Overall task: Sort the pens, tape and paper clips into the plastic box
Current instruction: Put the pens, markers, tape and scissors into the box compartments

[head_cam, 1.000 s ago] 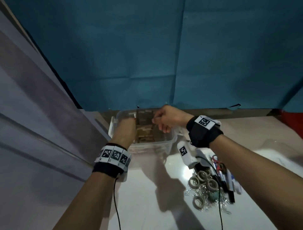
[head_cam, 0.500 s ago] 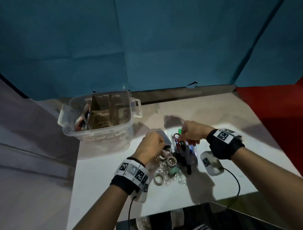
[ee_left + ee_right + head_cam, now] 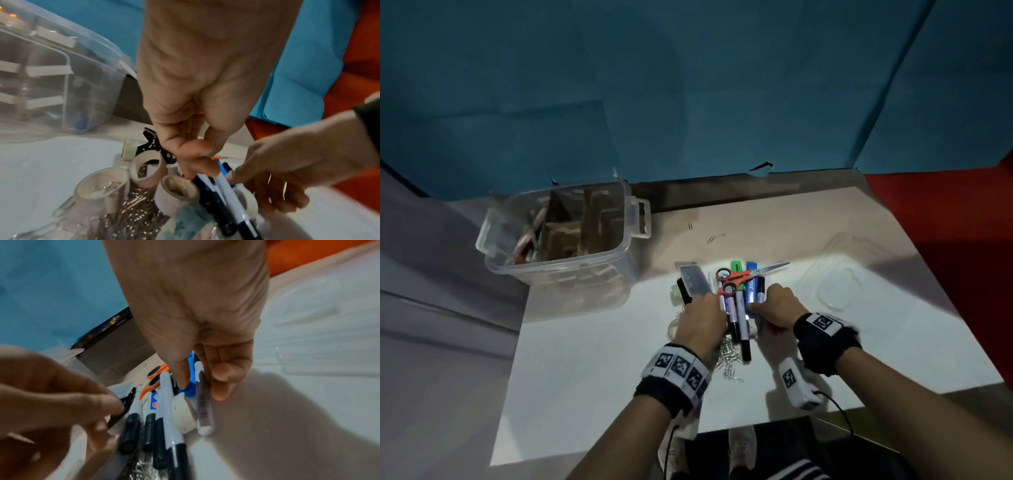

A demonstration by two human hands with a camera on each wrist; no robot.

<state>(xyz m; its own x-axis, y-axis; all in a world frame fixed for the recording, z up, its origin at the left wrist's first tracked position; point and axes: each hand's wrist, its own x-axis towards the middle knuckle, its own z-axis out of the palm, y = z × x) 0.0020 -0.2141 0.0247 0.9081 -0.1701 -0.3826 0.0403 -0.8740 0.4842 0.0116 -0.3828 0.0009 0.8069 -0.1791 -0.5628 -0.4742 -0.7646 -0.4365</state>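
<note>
Left hand (image 3: 197, 91) fingertips touch pens (image 3: 224, 194); tape rolls (image 3: 147, 168) over paper clips (image 3: 131, 216).

Paper clips (image 3: 727, 356): heap partly hidden under the left hand (image 3: 700, 322), count unreadable. Pens (image 3: 164, 415): tips beyond the right hand's fingers (image 3: 223, 382) blurred; caps cut by frame edge.

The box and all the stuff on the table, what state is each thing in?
plastic box: open, lid off, pens inside
lid: flat on table
scissors: closed, lying on pens
pens: piled on table
tape rolls: on table
paper clips: loose heap
left hand: touching pens
right hand: pinching a pen
</note>
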